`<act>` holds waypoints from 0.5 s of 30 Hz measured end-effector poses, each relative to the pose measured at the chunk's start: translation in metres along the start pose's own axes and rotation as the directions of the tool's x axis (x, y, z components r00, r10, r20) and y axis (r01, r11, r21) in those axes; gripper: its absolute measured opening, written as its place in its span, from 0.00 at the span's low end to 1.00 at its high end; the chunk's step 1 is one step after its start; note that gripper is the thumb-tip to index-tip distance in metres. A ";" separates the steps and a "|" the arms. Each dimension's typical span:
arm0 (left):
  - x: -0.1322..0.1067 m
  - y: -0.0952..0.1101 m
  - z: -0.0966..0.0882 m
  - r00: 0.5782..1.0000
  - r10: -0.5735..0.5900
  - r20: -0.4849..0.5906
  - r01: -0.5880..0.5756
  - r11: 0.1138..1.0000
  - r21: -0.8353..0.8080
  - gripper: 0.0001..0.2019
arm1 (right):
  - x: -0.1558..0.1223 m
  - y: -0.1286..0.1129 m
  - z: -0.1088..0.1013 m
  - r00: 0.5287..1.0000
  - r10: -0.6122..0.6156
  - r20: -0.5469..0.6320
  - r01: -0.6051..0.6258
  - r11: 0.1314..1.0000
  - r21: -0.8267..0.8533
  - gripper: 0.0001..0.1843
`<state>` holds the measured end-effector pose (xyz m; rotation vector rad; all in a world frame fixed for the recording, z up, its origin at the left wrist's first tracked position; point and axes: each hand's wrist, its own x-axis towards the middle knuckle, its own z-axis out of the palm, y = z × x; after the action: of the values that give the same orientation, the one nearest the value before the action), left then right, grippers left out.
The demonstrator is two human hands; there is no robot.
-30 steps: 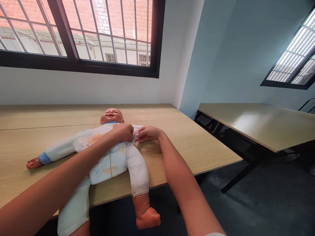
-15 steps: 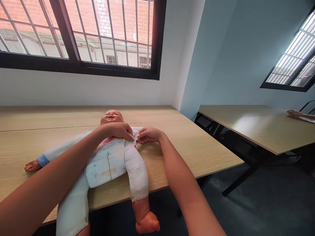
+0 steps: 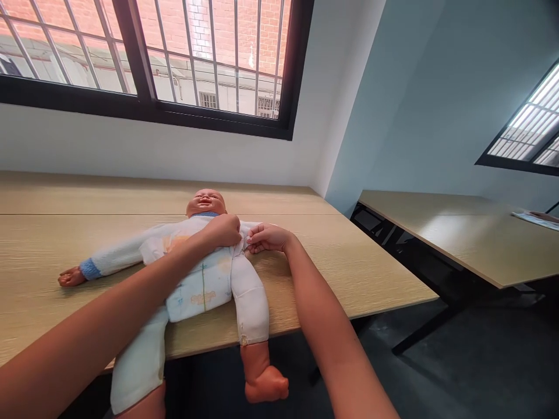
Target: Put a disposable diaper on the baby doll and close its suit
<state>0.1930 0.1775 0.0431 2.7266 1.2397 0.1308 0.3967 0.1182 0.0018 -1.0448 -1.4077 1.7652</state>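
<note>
A baby doll [image 3: 157,241] in white clothing with blue cuffs lies on its back on the wooden table, its legs hanging past the front edge. Around its hips is a white diaper [image 3: 198,294] with a printed front and a line down the middle. My left hand [image 3: 225,230] is closed at the diaper's upper corner, on the doll's side to my right; the fingertips are partly hidden. Just beside it, my right hand [image 3: 266,237] pinches the diaper's white side tab. My left forearm crosses over the doll's body and hides part of it.
The table [image 3: 327,273] holding the doll stands against a wall under a barred window [image 3: 218,64]. To the right is a second table [image 3: 441,227], with a white sheet-like item [image 3: 535,220] at its far right and part of a person's hand by it.
The view has shifted slightly. My left hand has drawn up into a tighter grip, and more of the doll's chest and the diaper's other side shows. My right hand stays at the side tab.
</note>
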 end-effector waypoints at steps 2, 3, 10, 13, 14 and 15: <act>-0.002 0.005 0.003 0.999 -0.008 -0.033 0.009 0.999 0.035 0.08 | 0.000 0.000 0.001 1.000 -0.005 -0.002 0.005 1.000 0.001 0.09; -0.004 0.007 0.004 0.999 -0.008 -0.045 0.010 0.999 0.049 0.08 | 0.000 0.000 0.001 1.000 -0.008 -0.004 0.008 1.000 0.002 0.10; -0.015 0.014 0.006 0.984 0.102 -0.143 -0.087 0.990 0.113 0.08 | 0.001 0.000 0.007 0.999 0.014 -0.032 -0.014 1.000 0.012 0.10; -0.023 0.019 0.003 0.972 0.147 -0.184 -0.119 0.981 0.155 0.08 | 0.001 0.001 0.005 0.999 0.008 -0.039 -0.007 1.000 0.025 0.10; -0.026 0.022 0.002 0.967 0.168 -0.192 -0.136 0.976 0.170 0.09 | 0.002 0.002 0.004 0.999 0.000 -0.034 0.001 1.000 0.029 0.10; -0.028 0.025 0.001 0.961 0.196 -0.197 -0.160 0.970 0.184 0.09 | 0.002 0.003 0.002 1.000 -0.011 -0.025 0.012 0.999 0.035 0.09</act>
<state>0.1932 0.1399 0.0461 3.0365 1.0942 0.3666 0.3937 0.1181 -0.0011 -1.0348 -1.3608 1.7567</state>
